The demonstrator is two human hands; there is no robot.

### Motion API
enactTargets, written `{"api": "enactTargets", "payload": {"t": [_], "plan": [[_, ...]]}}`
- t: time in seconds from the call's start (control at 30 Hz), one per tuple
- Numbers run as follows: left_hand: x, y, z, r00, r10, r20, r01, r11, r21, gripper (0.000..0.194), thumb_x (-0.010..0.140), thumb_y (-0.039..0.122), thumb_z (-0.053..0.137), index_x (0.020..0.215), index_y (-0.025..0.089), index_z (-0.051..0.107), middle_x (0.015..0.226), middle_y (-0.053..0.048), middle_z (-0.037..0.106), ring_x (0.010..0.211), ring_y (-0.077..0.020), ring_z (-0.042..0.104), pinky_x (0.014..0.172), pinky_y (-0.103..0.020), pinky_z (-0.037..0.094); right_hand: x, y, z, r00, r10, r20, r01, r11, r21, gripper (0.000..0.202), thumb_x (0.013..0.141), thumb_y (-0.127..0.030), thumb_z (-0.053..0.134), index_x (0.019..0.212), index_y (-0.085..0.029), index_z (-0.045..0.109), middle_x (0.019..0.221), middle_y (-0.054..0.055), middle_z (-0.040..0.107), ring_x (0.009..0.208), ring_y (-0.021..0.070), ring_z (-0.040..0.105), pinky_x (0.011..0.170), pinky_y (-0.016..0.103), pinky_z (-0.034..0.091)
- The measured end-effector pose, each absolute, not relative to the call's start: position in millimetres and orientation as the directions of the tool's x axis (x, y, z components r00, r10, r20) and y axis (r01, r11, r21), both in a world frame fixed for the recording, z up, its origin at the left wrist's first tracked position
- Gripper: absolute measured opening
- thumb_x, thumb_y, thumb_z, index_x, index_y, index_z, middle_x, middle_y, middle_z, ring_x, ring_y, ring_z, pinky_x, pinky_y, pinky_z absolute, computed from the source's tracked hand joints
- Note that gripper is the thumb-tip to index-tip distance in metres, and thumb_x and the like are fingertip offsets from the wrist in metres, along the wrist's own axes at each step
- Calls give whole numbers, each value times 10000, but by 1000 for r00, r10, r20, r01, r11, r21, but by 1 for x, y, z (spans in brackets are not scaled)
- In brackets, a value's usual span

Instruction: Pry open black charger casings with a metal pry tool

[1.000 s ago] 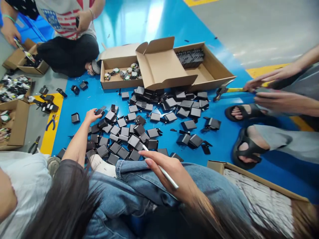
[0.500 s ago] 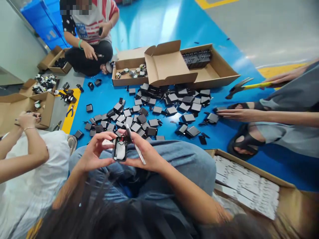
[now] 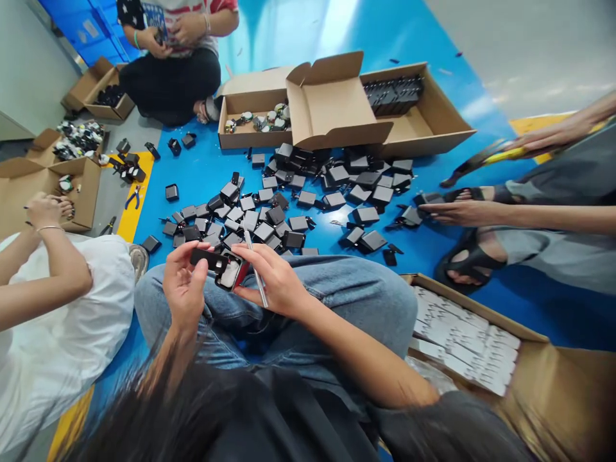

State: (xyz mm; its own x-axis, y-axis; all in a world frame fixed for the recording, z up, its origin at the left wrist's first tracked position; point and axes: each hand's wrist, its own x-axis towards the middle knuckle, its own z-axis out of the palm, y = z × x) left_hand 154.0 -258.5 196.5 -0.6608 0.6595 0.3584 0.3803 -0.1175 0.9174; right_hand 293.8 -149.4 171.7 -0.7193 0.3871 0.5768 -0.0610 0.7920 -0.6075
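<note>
Above my lap, my left hand (image 3: pixel 185 285) pinches a flat black cover (image 3: pixel 206 259) between thumb and fingers. My right hand (image 3: pixel 276 276) grips a small open black case (image 3: pixel 222 280) with a white part (image 3: pixel 231 272) inside; a reddish side shows next to my fingers. A thin silver pen-like tool (image 3: pixel 258 277) is also tucked in my right hand, slanting across the fingers. The cover lies against the case's upper left; whether they are joined I cannot tell. Beyond my hands, many similar dark grey cases (image 3: pixel 264 231) lie heaped on the blue floor.
Cardboard boxes (image 3: pixel 337 128) with dark cases and watch-like parts stand behind the heap. A carton (image 3: pixel 539 350) of white pieces is at my right. One person's hand (image 3: pixel 464 212) holds a case, the other a hammer (image 3: pixel 476 163). Two more people sit left; pliers (image 3: pixel 133 197) lie nearby.
My left hand has turned and now holds the flat black cover to the left of the case. The case has tilted in my right hand. The person at right has lowered the hammer.
</note>
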Motion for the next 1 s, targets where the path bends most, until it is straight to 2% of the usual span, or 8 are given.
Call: {"api": "enactTargets", "payload": {"t": [0.1, 0.2, 0.3, 0.37, 0.53, 0.67, 0.77, 1.0], "plan": [[149, -260, 189, -668, 657, 350, 418, -58, 907, 301, 952, 372, 572, 1240, 290, 602, 1227, -64, 689, 1154, -218, 669, 1016, -388, 543, 294, -151, 169, -716, 410, 565, -78, 757, -648, 587, 920, -409, 634, 1419, -191, 415, 1267, 163, 644, 1175, 281, 625, 989, 445, 545], [148, -263, 182, -515, 808, 286, 443, -35, 896, 382, 979, 484, 480, 1247, 272, 651, 1406, -76, 603, 1301, -253, 581, 1112, -418, 480, 293, -152, 165, -696, 447, 561, -76, 732, -677, 613, 900, -403, 670, 1418, -194, 419, 1270, 165, 642, 1164, 272, 635, 990, 429, 546], [153, -265, 179, -355, 913, 199, 444, -22, 896, 701, 817, 608, 677, 1410, 262, 535, 1473, -107, 544, 1332, -305, 555, 1102, -422, 500, 292, -154, 163, -674, 491, 552, -69, 702, -709, 634, 902, -429, 667, 1436, -209, 405, 1300, 159, 637, 1158, 274, 639, 991, 430, 548], [158, -265, 178, -374, 910, 176, 473, 24, 881, 824, 712, 561, 802, 1424, 259, 516, 1409, -110, 603, 1283, -314, 597, 1074, -421, 528, 292, -154, 164, -685, 502, 529, -65, 680, -730, 644, 918, -441, 640, 1463, -217, 379, 1344, 160, 618, 1180, 278, 632, 1006, 438, 543], [157, -267, 174, -554, 820, 143, 394, 107, 913, 510, 832, 401, 737, 1308, 267, 610, 1233, -66, 718, 1127, -243, 698, 963, -360, 599, 298, -143, 174, -751, 456, 477, -85, 650, -755, 594, 961, -326, 568, 1506, -222, 356, 1446, 146, 553, 1354, 272, 521, 1126, 478, 458], [150, -267, 169, -583, 785, 208, 412, 65, 909, 527, 795, 356, 771, 1294, 287, 615, 1259, -46, 709, 1188, -234, 668, 1030, -363, 567, 313, -134, 187, -644, 631, 432, -51, 528, -848, 448, 1043, -390, 384, 1460, -252, 474, 1134, 80, 726, 1025, 215, 704, 954, 429, 571], [149, -268, 166, -573, 788, 222, 441, 69, 895, 523, 786, 350, 771, 1282, 277, 623, 1241, -47, 718, 1155, -234, 686, 1016, -358, 574, 323, -136, 196, -612, 633, 474, -103, 531, -841, 410, 1036, -451, 395, 1248, -242, 678, 888, 53, 729, 780, 182, 698, 735, 348, 594], [150, -269, 168, -594, 780, 198, 488, 153, 859, 489, 773, 356, 779, 1237, 262, 655, 1120, -41, 756, 978, -219, 736, 913, -336, 607, 328, -144, 205, -577, 733, 359, -90, 380, -921, 136, 910, -222, 647, 1031, -246, 703, 844, 16, 741, 650, 146, 681, 593, 281, 542]]}}
